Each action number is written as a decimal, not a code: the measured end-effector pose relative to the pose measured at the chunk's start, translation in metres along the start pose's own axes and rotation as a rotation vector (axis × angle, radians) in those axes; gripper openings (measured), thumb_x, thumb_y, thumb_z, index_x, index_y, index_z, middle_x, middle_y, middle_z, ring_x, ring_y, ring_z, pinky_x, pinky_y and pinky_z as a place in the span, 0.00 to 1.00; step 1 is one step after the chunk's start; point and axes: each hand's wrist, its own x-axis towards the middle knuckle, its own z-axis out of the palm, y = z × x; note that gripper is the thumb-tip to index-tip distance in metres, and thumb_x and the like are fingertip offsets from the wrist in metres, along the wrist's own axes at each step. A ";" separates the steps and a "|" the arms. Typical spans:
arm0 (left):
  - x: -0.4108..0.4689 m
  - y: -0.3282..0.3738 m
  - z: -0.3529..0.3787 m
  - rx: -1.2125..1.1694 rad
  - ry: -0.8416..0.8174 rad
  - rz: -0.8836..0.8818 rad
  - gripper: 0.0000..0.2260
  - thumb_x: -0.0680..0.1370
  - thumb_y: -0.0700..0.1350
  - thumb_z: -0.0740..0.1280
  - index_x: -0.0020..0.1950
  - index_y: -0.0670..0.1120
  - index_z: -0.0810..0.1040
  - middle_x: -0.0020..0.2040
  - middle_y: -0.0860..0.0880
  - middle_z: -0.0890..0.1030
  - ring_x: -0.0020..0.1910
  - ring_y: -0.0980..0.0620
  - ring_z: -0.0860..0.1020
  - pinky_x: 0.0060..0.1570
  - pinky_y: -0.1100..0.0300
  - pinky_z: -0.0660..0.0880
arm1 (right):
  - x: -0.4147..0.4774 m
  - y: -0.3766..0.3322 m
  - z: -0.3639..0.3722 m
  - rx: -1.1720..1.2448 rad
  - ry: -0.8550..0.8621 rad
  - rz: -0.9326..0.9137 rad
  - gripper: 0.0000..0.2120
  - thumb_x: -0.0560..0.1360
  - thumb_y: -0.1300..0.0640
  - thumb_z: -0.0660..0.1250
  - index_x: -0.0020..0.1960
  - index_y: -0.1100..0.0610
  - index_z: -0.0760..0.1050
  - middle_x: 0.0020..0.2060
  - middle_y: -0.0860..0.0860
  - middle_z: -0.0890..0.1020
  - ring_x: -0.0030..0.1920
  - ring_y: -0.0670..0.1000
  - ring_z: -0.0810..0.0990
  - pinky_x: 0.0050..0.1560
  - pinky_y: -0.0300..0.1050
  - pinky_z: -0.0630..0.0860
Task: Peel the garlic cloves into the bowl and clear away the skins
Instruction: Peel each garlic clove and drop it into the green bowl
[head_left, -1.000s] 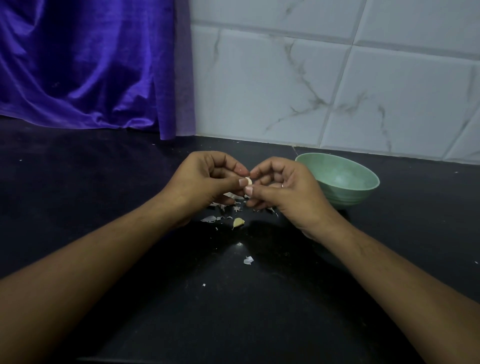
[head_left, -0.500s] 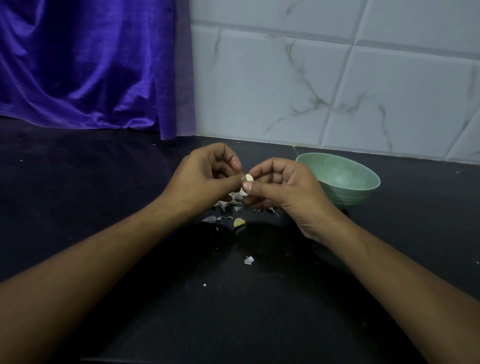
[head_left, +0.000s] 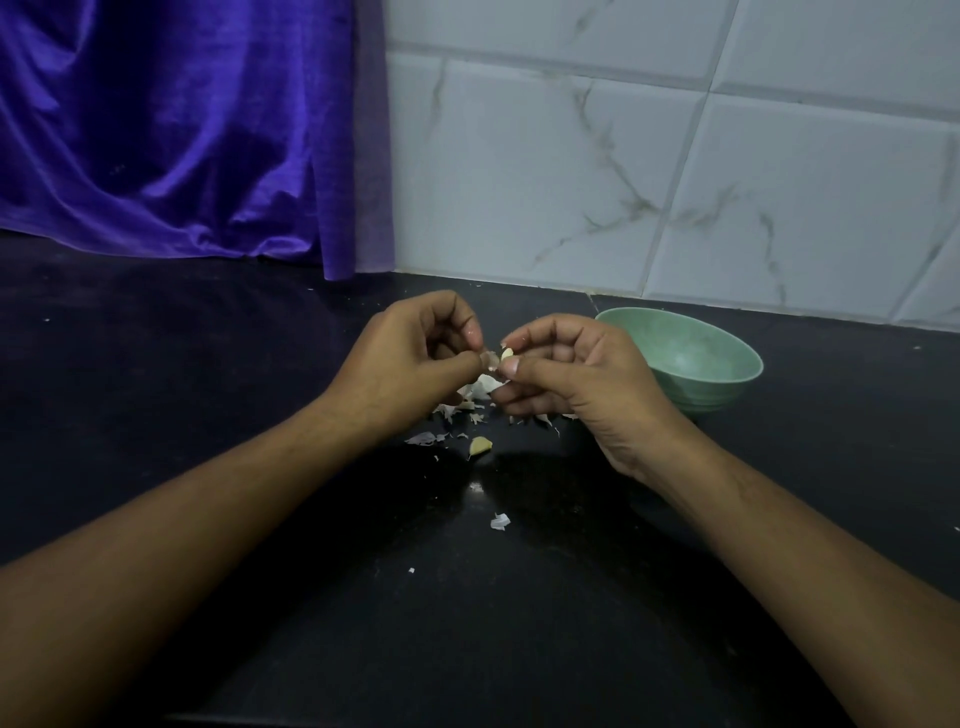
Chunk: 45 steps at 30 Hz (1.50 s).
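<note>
Two bare hands are working close together over a black counter (head_left: 260, 364). Compared with half a second earlier, the hands are sitting slightly further apart, and a thin flake of skin (head_left: 488, 359) is now showing between them. The left hand (head_left: 415, 358) is pinching that flake between thumb and forefinger. The right hand (head_left: 582, 384) is pinching a small pale garlic clove (head_left: 506, 355) between thumb and forefinger, with its other fingers curling underneath. The clove is sitting just beside the flake, in the air above a heap of white garlic skins (head_left: 480, 387).

A pale green bowl (head_left: 727, 382) is standing on the counter just right of the right hand; the part of its inside that shows is looking plain green.

A loose yellowish clove (head_left: 480, 446) is lying on the counter nearer the camera, and one skin scrap (head_left: 500, 521) is lying closer still. A purple cloth (head_left: 182, 130) and a white tiled wall (head_left: 675, 182) are standing behind.
</note>
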 end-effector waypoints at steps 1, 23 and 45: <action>0.000 -0.001 0.000 0.002 -0.006 0.003 0.06 0.77 0.38 0.75 0.46 0.43 0.80 0.42 0.42 0.84 0.37 0.47 0.80 0.38 0.48 0.84 | 0.000 0.000 0.000 0.000 0.003 0.005 0.08 0.75 0.69 0.73 0.54 0.65 0.80 0.42 0.62 0.86 0.39 0.57 0.87 0.43 0.49 0.86; -0.003 0.001 -0.002 0.097 -0.066 0.012 0.08 0.74 0.49 0.79 0.51 0.51 0.85 0.41 0.48 0.85 0.37 0.49 0.83 0.44 0.46 0.83 | 0.000 -0.003 -0.004 0.110 0.007 0.072 0.08 0.76 0.68 0.73 0.52 0.61 0.75 0.42 0.62 0.87 0.37 0.55 0.86 0.45 0.50 0.85; 0.000 0.001 -0.002 0.079 0.023 -0.029 0.02 0.77 0.43 0.76 0.50 0.47 0.86 0.40 0.48 0.87 0.37 0.55 0.85 0.38 0.60 0.83 | 0.002 0.000 -0.010 -0.194 0.076 -0.144 0.08 0.73 0.71 0.75 0.48 0.63 0.78 0.42 0.60 0.84 0.40 0.59 0.87 0.43 0.55 0.85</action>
